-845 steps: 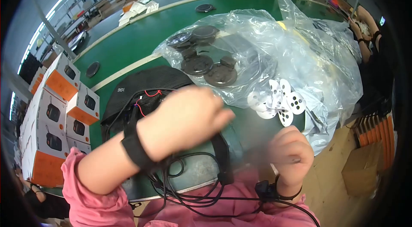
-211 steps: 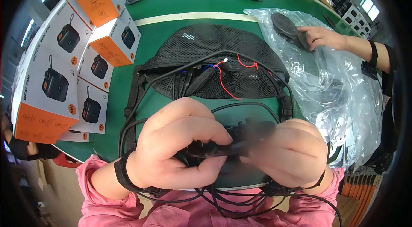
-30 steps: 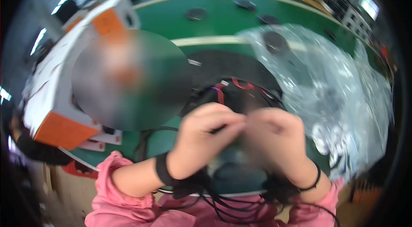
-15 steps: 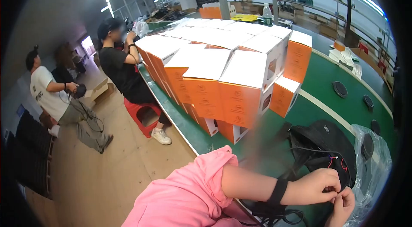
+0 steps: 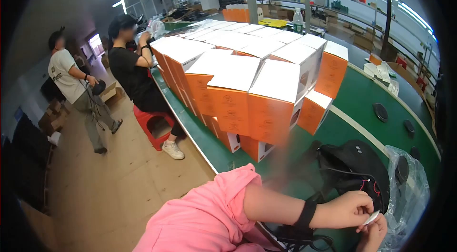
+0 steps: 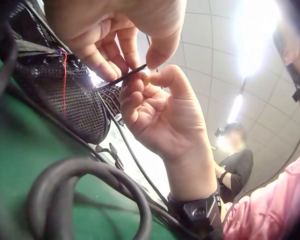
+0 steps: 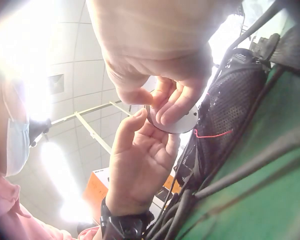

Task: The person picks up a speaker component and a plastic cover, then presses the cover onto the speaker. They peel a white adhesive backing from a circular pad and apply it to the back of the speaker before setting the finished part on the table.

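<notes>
My left hand and right hand meet at the lower right of the head view, over the table's near edge. Between their fingertips is a thin white round disc, tilted up. In the right wrist view the disc shows a dark rim and a small dark hole; the right fingers lie across its face and the left thumb is at its edge. The left wrist view has the disc nearly edge-on, pinched by both hands. Beyond them lies a black mesh bag with red wires.
Stacked white and orange boxes fill the table left of the bag. Black round parts lie on the green table, near a clear plastic bag. Black cables loop close to my hands. A seated person works beyond the boxes.
Since one second ago the head view has swung left, bringing boxes and people into sight. The white disc now shows between my fingertips. The person in the white shirt has stepped rightward.
</notes>
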### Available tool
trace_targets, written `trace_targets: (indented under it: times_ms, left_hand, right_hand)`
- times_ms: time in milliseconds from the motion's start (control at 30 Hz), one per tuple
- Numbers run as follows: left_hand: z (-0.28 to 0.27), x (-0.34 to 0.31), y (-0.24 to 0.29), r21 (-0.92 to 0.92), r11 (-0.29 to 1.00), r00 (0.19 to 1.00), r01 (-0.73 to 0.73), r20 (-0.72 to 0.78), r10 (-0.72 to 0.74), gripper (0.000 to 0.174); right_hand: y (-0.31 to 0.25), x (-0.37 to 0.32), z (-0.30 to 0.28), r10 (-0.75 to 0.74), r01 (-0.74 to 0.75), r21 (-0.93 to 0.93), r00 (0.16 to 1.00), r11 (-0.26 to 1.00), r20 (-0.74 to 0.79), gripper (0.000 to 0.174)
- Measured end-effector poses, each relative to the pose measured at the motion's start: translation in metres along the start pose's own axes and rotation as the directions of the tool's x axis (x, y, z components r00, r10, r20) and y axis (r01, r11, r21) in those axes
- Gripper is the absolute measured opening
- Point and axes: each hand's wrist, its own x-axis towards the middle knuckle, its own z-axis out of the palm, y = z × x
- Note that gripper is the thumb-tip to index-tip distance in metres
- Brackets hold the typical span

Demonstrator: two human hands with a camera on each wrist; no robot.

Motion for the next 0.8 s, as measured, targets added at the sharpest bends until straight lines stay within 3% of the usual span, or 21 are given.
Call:
trace_targets:
  times_ms: [33, 100, 133, 167, 233, 300, 333, 367, 433, 567, 633, 800]
  left_hand:
    - [0.0, 0.001, 0.004, -0.088, 0.994, 0.998, 0.062, -0.012, -0.064, 0.011]
    - [-0.002, 0.003, -0.004, -0.122, 0.992, 0.995, 0.024, -0.088, -0.035, 0.009]
    - [-0.004, 0.004, -0.011, -0.159, 0.987, 0.993, 0.025, -0.109, -0.042, 0.009]
    - [-0.005, 0.006, -0.006, -0.2, 0.98, 0.991, 0.026, -0.123, -0.051, 0.009]
    - [-0.009, 0.006, -0.005, -0.378, 0.912, 0.97, 0.162, -0.108, -0.217, 0.011]
    - [-0.012, 0.005, 0.002, -0.248, 0.94, 0.949, 0.236, -0.149, -0.277, 0.014]
    - [-0.014, 0.004, -0.006, -0.301, 0.938, 0.964, 0.173, -0.145, -0.225, 0.013]
    - [-0.015, 0.004, -0.014, -0.36, 0.926, 0.973, 0.115, -0.148, -0.178, 0.013]
    - [-0.013, 0.005, -0.007, -0.283, 0.945, 0.966, 0.165, -0.148, -0.213, 0.013]
    - [-0.007, 0.004, -0.001, -0.203, 0.946, 0.938, 0.253, -0.188, -0.291, 0.013]
    - [-0.004, 0.005, 0.003, -0.178, 0.946, 0.934, 0.269, -0.19, -0.302, 0.013]
    - [-0.003, 0.005, -0.001, -0.108, 0.953, 0.936, 0.284, -0.187, -0.3, 0.015]
  right_hand:
    - [-0.007, -0.002, 0.008, 0.08, -0.075, 0.055, 0.992, 0.996, -0.096, 0.019]
    - [-0.001, 0.0, -0.013, 0.072, -0.068, 0.238, 0.997, 0.969, -0.007, 0.033]
    - [-0.004, 0.0, -0.03, 0.114, -0.122, 0.227, 0.992, 0.966, 0.049, 0.044]
    - [-0.014, -0.003, -0.034, 0.133, -0.149, 0.283, 0.988, 0.947, 0.075, 0.044]
    - [-0.021, -0.012, -0.037, 0.025, 0.0, 0.425, 0.998, 0.905, -0.053, 0.029]
    - [-0.041, -0.023, -0.026, 0.026, 0.088, 0.46, 0.972, 0.884, -0.235, 0.03]
    - [-0.05, -0.027, -0.023, 0.023, 0.133, 0.457, 0.947, 0.879, -0.321, 0.033]
    - [-0.052, -0.035, -0.032, -0.021, 0.159, 0.382, 0.94, 0.91, -0.342, 0.033]
    - [-0.055, -0.054, -0.051, -0.12, 0.181, 0.172, 0.941, 0.968, -0.317, 0.029]
    - [-0.054, -0.086, -0.068, -0.269, 0.086, -0.312, 0.746, 0.946, -0.61, 0.013]
    - [-0.052, -0.106, -0.089, -0.261, -0.039, -0.39, 0.681, 0.92, -0.684, 0.011]
    - [-0.041, -0.125, -0.129, -0.115, -0.369, -0.352, 0.533, 0.86, -0.838, 0.008]
